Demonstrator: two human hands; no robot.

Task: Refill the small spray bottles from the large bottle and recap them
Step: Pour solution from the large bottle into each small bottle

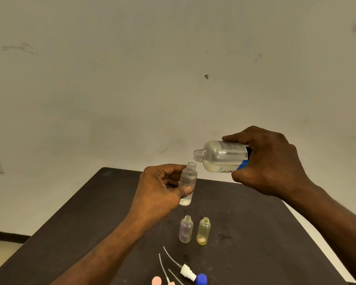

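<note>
Above the table [255, 233], right hand [271, 161] grips tilted large bottle [220, 156]; left hand [160, 188] holds small bottle [187, 183], seemingly part-filled.

Two bare forearms enter from the bottom edge, no sleeves, left hand [160, 187] and right hand [269, 161] both ungloved, no rings, watch or bands on the visible wrists, left thumbnail short and plain.
</note>
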